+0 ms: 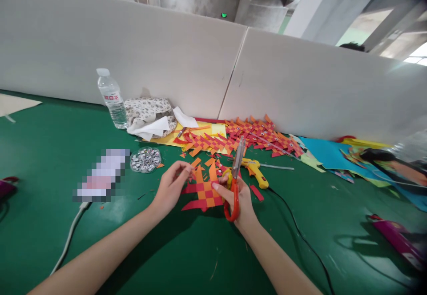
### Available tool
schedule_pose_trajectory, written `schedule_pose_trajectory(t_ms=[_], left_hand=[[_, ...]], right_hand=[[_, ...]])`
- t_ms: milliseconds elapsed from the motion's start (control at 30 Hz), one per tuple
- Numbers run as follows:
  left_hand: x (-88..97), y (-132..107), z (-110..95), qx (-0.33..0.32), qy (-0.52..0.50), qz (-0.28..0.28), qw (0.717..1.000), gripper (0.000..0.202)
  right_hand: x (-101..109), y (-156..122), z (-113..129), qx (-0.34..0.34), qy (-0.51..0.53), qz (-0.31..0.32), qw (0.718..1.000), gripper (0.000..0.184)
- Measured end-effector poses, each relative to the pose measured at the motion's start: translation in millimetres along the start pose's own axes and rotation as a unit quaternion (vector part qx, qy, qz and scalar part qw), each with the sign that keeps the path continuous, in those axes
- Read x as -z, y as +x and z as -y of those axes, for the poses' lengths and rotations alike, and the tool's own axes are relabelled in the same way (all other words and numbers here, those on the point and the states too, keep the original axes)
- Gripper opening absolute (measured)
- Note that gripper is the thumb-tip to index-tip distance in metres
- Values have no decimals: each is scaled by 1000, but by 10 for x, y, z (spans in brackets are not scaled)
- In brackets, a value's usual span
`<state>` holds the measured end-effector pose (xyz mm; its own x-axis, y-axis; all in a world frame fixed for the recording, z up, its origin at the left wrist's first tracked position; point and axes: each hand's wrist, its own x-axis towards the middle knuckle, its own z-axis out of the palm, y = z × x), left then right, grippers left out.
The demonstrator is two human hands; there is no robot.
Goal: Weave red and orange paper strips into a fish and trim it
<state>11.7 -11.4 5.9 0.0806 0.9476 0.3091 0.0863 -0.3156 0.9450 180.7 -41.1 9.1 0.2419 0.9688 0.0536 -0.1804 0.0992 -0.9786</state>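
Note:
A woven paper piece in red and orange checks, with loose pointed strips at its top and left, hangs low over the green table. My right hand grips its right side between thumb and fingers. The same hand also holds a pair of scissors with red-orange handles, blades pointing up. My left hand is just left of the paper strips, its thumb and fingertips pinched together; whether a strip end is between them cannot be made out.
Behind the hands lie a yellow glue gun with a black cord, a pile of woven paper fish and paper scraps. To the left are a dish of googly eyes, a blurred phone on a cable and a water bottle. A white partition stands behind.

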Motion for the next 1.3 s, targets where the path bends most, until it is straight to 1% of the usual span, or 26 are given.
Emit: schedule_pose_trajectory(t_ms=[67,100,167,233,267,300,367,467,567,633,767,867,1067,1233,1300], left_hand=[[48,11,-16,-15,25,-35,999,25],[61,4,-26,-36,57,-35,997,26],[57,-33,-36,-104,129,-5,986,20],[20,-85,-29,-193,189,31,962,7],[-4,-110,-20,-238,216,43,946,8],[-26,-131,-9,-273,241,46,930,11],[-57,-157,10,-310,286,31,906,13],[-66,-162,17,-318,326,2,890,12],[-62,-154,13,-324,334,-5,885,10],[-66,-152,14,-319,326,-11,890,9],[-81,-156,12,-271,292,4,917,9],[-91,-159,5,-243,282,8,928,2],[-119,-158,20,-246,276,14,929,12],[-132,-154,69,-260,309,-2,915,15],[-122,-145,82,-256,321,-2,912,18]], right_hand=[[-1,3,20,3,9,-6,1000,35],[-1,3,25,3,10,-9,1000,35],[-3,-4,22,-1,10,-9,1000,36],[-6,-15,2,-7,5,-2,1000,36],[-8,-22,-12,-8,1,2,1000,35],[-10,-28,-26,-9,-8,6,1000,35],[-14,-40,-45,-6,-27,12,1000,36],[-29,-55,-38,-3,-46,15,999,37],[-48,-71,-2,3,-63,14,998,37],[-52,-81,14,7,-78,11,997,36],[-32,-91,-2,25,-113,16,993,33],[-18,-86,-38,44,-116,24,992,31],[-46,-64,-68,37,-126,13,991,33],[-53,-61,-84,25,-108,11,994,34],[-52,-62,-89,24,-103,12,994,34]])
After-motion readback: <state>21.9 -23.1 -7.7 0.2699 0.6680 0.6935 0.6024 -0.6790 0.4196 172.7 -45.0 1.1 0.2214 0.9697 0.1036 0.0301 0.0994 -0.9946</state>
